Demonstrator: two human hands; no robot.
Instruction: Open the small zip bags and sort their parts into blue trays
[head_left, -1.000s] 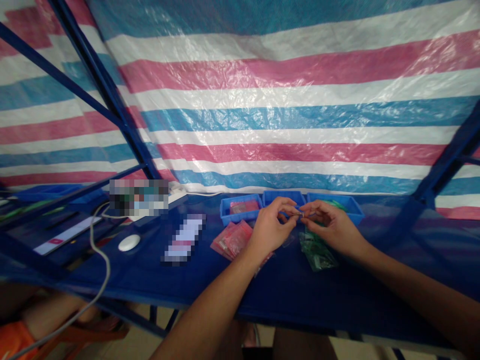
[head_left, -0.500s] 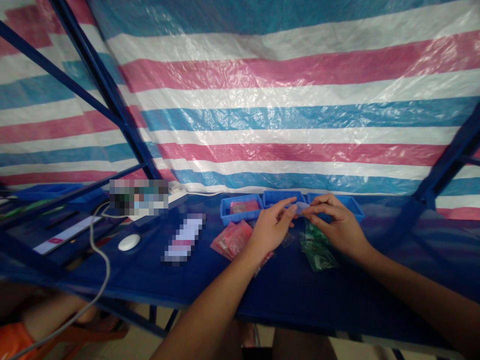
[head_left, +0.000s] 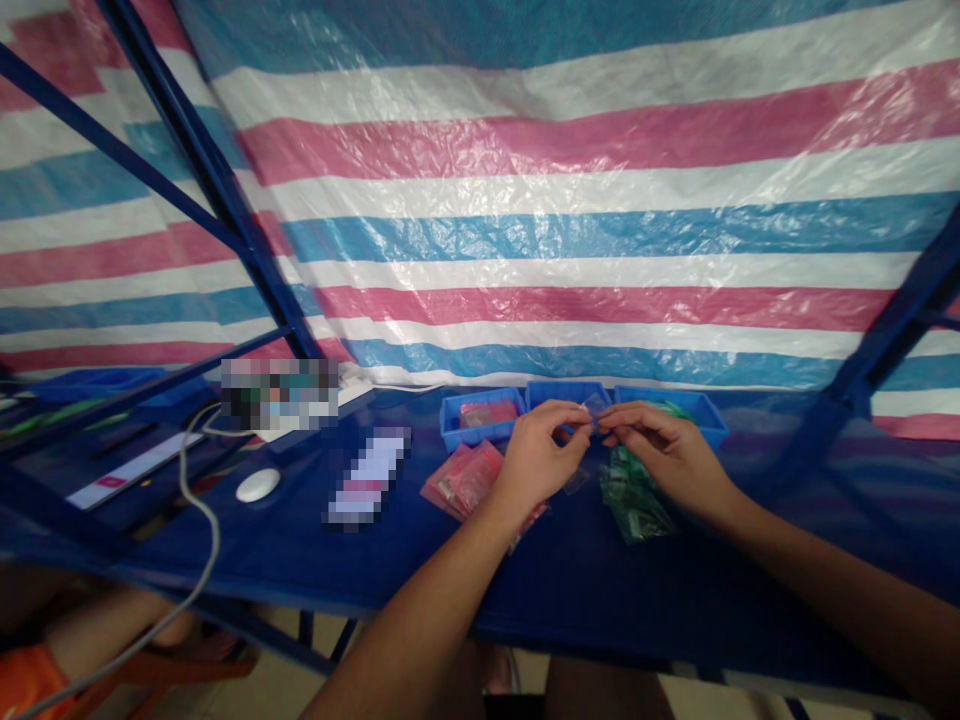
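Observation:
My left hand (head_left: 538, 452) and my right hand (head_left: 660, 448) meet above the blue table (head_left: 420, 560), both pinching a small clear plastic bag (head_left: 595, 407) between thumb and fingers. Under my left hand lies a pile of pink packets (head_left: 465, 477). A heap of green packets (head_left: 634, 502) lies beneath my right hand. Behind the hands stand three small blue trays (head_left: 480, 418) in a row; the left one holds a pink packet.
A white mouse (head_left: 258, 485) with its cable (head_left: 196, 520) lies at the left, beside blurred-out items (head_left: 367, 488). Blue steel frame bars (head_left: 202, 170) rise at left and right. A striped tarpaulin (head_left: 570, 200) hangs behind. Another person's leg (head_left: 90, 630) shows at lower left.
Half a second ago my left fingers were stretched out beside the right hand; now they are pinched on the small clear bag together with the right fingers.

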